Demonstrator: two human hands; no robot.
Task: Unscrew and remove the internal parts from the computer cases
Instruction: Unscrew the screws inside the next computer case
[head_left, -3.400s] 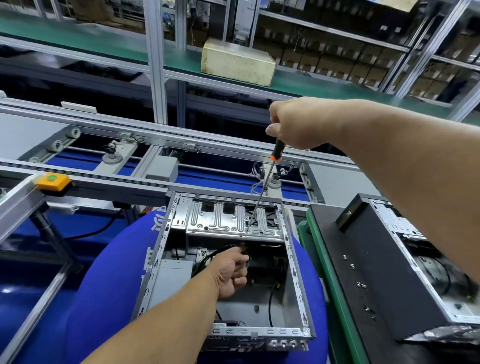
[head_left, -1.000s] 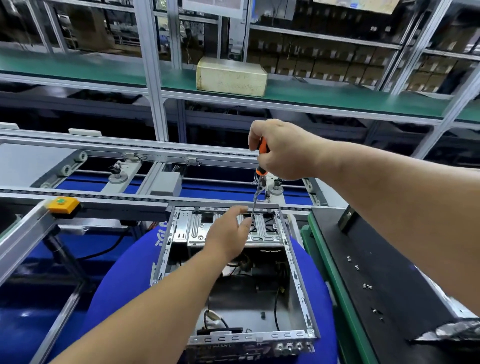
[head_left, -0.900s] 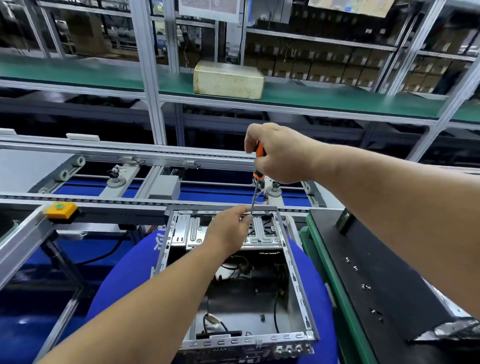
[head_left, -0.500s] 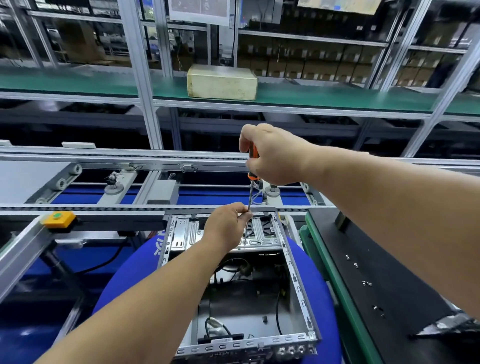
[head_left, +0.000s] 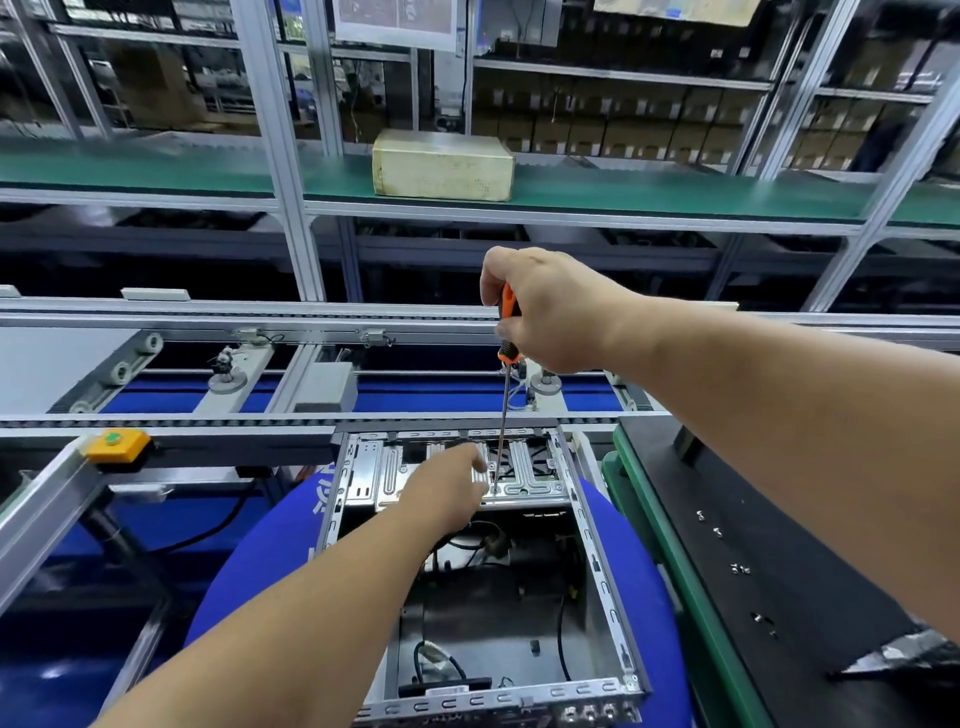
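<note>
The conveyor frame (head_left: 322, 314) and the green shelf (head_left: 649, 195) with its yellowed box (head_left: 443, 165) filled the far side of the station, and none of it bore on the job. Nearer, the open computer case (head_left: 605, 587) lay on a round blue pad (head_left: 249, 566), just beside a dark work mat (head_left: 779, 545) on the right.

Judged from how the case lay, much of the stripping looked done: its side was off and the lower part of the interior showed mostly bare metal floor, with only a few loose cables (head_left: 470, 540) and a small dark connector piece near the front edge. Several loose screws (head_left: 738, 568) sat scattered on the mat (probably taken from this case or another, though that could not be confirmed).

What remained was the silver drive bracket (head_left: 524, 473) across the far end of the case, apparently still fastened. The right hand (head_left: 550, 312) was curled tight round the orange-and-black handle of a screwdriver (head_left: 503, 415), holding it nearly upright, its tip down at the bracket's near edge. The left hand (head_left: 447, 488) reached in beside the shaft, fingers (head_left: 475, 457) bunched loosely forward at the tip; whether they pinched a screw or only steadied the blade could not be told.

The bracket, the cables and whatever hid beneath them seemed still to come out.
</note>
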